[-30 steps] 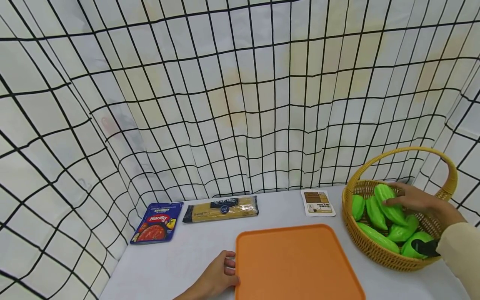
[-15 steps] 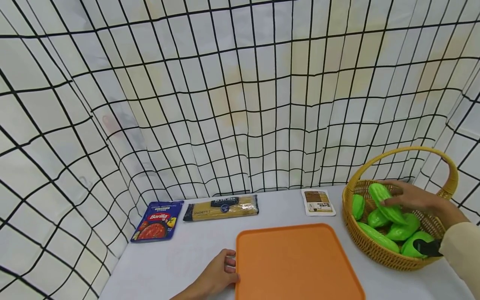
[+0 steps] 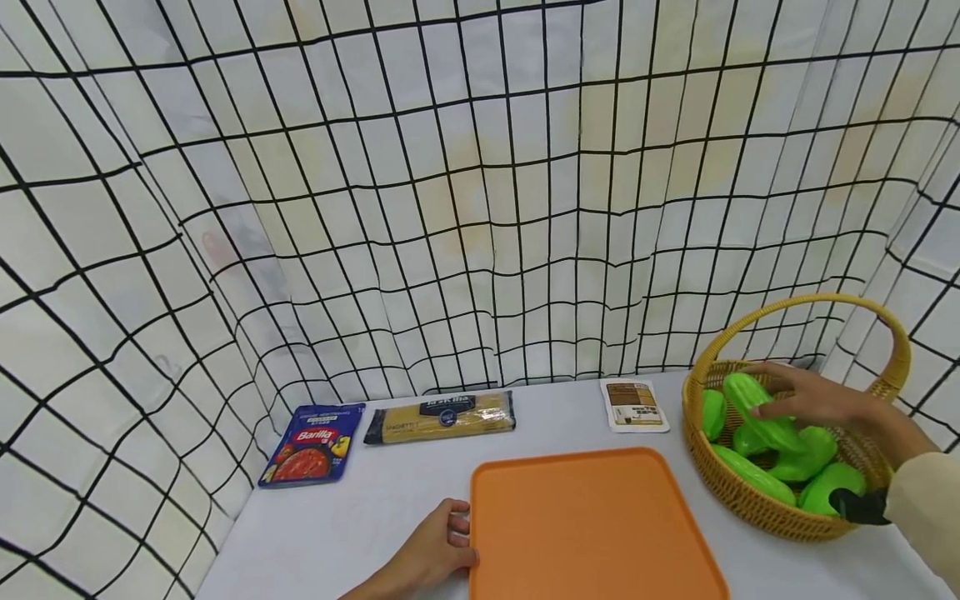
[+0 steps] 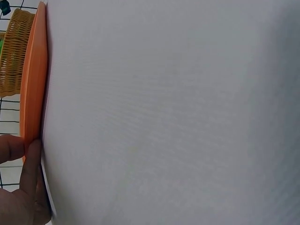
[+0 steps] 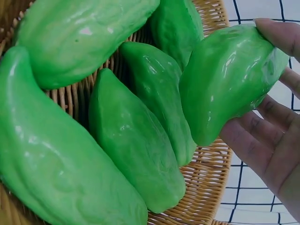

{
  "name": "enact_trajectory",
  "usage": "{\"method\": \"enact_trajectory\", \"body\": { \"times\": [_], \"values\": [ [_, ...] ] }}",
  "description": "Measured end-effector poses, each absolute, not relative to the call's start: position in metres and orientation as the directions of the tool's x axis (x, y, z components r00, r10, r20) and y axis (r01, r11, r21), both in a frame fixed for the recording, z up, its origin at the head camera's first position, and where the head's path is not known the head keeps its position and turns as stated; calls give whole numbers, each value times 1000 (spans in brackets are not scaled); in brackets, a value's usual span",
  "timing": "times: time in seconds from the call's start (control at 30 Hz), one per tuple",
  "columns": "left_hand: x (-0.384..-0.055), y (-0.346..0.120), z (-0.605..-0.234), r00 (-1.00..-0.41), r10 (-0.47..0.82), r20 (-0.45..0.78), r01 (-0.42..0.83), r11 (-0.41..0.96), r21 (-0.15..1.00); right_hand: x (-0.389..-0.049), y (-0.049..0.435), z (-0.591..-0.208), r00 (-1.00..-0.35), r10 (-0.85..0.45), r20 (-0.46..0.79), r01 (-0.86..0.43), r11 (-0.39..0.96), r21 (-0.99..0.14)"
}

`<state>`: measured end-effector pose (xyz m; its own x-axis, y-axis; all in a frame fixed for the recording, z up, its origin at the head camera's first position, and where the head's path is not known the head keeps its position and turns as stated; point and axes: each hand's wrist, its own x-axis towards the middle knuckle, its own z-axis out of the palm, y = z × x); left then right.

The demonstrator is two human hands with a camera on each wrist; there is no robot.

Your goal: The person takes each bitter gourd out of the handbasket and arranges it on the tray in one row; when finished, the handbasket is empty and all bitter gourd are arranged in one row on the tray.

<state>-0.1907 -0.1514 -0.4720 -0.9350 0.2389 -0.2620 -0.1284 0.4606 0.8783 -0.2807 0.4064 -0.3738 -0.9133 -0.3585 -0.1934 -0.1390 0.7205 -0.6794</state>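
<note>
Right hand (image 3: 817,396) pinches a pepper (image 3: 763,428), long axis far-left to near-right, over the basket (image 3: 753,511), beyond the right edge of the tray (image 3: 592,529).

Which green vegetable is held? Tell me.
The rightmost green vegetable in the right wrist view: the right hand grips it; the others lie in the basket.

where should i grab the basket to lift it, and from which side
Probably the top of the handle, coming from above. The slim arch stands high over the rim of the basket, and nothing covers its crest. Gripping there, midway between both ends, should help keep it level. The right hand is inside holding a green vegetable, so clear that first.
</note>
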Motion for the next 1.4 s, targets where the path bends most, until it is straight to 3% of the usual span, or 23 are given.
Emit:
{"method": "enact_trajectory", "body": {
  "times": [0.37, 0.9, 1.4],
  "values": [
    [-193, -153, -471, -928, 267, -258, -100, 488, 867, -269, 394, -371, -899, -411, -149, -207, 701, -683],
    [-196, -152, -472, -919, 234, -317, -161, 511, 844, -239, 361, -364, -877, -467, -112, -264, 663, -700],
    [-194, -149, -471, -921, 225, -319, -171, 504, 847, -220, 334, -376, -870, -486, -81, -334, 703, -628]
  ]
}}
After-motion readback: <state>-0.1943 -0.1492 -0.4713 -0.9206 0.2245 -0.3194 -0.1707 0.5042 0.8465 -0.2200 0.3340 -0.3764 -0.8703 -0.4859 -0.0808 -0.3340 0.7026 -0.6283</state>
